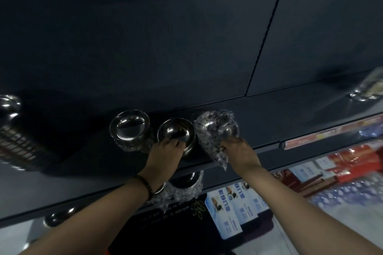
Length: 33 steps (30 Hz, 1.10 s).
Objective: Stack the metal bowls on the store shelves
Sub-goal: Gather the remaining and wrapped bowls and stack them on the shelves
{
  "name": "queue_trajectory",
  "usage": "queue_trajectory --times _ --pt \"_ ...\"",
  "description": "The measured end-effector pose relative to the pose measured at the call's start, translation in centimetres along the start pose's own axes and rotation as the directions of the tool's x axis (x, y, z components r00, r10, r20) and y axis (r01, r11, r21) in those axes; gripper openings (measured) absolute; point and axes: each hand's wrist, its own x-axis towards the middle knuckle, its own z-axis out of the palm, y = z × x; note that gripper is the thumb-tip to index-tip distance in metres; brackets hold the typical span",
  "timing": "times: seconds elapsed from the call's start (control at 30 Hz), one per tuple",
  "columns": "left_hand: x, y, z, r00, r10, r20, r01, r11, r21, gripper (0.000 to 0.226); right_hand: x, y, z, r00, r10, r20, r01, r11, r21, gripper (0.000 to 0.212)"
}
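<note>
Three metal bowl groups sit on the dark shelf (290,109). My left hand (164,152) grips the near rim of the bare middle bowl (176,130), fingers curled over its edge. To its left stands a stack of bowls (129,125) with clear wrap around its lower part. My right hand (238,149) pinches the printed clear plastic wrap of the wrapped bowl (217,128) on the right, which stands tilted beside the middle bowl. More wrapped bowls (186,184) show on the shelf below, partly hidden by my left wrist.
Shiny metal ware (9,107) sits at the far left, and a wrapped metal item (366,89) at the far right of the shelf. Blue-and-white boxes (234,203) and red packets (352,161) fill lower shelves on the right. The shelf back panel is dark.
</note>
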Motion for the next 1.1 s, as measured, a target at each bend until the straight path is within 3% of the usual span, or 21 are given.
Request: queue_trajectory --times 0.13,0.4,0.6,0.87,0.97,1.1 --pt "-0.6 1.1 -0.2 0.999 0.025 -0.027 -0.024 0.999 0.029 0.028 -0.8 1.2 2.0 1.000 0.010 -0.001 -0.010 1.000 -0.023 0.067" --pt "-1.0 2.7 -0.5 0.998 0.040 -0.050 -0.038 0.998 0.046 0.035 -2.2 1.3 1.9 0.997 0.017 -0.072 -0.018 1.000 -0.020 0.063" --pt "-0.8 3.5 -0.6 0.999 0.012 -0.049 -0.010 0.999 0.050 0.028 -1.7 1.3 2.0 0.995 -0.003 -0.096 -0.005 0.997 -0.077 0.077" --pt "-0.5 3.9 -0.6 0.999 0.037 -0.007 -0.037 0.999 0.025 0.029 -0.8 1.7 2.4 1.000 0.018 0.022 -0.017 0.999 -0.048 0.052" --pt "-0.7 3.2 -0.9 1.000 0.014 -0.026 -0.017 0.993 -0.120 0.030 -1.6 0.7 1.1 0.995 0.068 -0.071 -0.064 0.996 0.062 0.049" --pt "-2.4 0.8 -3.2 0.984 -0.040 -0.176 -0.007 0.965 -0.261 0.025 -2.9 -1.3 -0.1 0.954 0.119 -0.275 -0.098 0.991 0.087 0.047"
